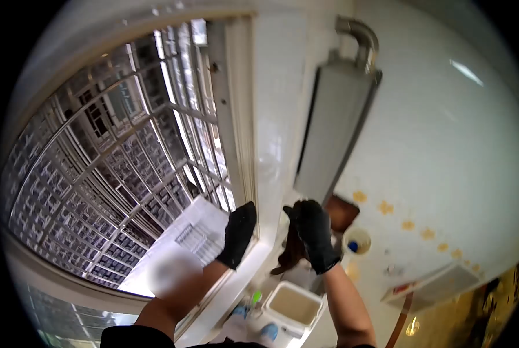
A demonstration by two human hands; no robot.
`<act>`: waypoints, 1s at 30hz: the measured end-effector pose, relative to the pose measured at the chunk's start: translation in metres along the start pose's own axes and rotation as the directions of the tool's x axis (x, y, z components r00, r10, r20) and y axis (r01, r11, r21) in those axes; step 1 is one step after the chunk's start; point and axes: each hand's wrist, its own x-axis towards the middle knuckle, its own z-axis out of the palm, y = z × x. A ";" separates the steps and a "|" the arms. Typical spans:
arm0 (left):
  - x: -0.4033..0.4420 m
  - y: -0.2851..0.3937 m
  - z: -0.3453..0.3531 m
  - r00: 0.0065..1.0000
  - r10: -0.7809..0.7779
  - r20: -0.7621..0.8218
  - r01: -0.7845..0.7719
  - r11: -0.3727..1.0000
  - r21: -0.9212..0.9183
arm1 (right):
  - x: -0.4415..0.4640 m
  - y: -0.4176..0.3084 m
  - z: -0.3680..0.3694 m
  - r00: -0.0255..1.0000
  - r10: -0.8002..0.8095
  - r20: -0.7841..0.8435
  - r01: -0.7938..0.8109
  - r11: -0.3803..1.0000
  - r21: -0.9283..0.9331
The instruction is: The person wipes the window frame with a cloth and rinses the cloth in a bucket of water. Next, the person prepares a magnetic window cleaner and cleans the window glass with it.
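Both hands wear black gloves. My left hand [238,235] is at the right side of the window frame [243,133], its fingers closed against the frame edge; anything inside them is hidden. My right hand [313,235] is raised beside the wall, below the grey water heater [337,127], with its fingers curled round part of a dark brown cloth [293,250] that hangs down on its left.
Metal window bars [137,145] and a white ledge [155,255] lie beyond the window. A white bin [294,304] stands below, between the arms. A cup-like container [357,240] and a white rack [433,287] are at the right wall.
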 end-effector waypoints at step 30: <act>0.317 0.246 -0.056 0.838 0.361 -0.410 -0.517 0.766 -0.382 | 0.346 0.034 0.011 0.568 -0.778 -0.269 0.522 0.593 -0.613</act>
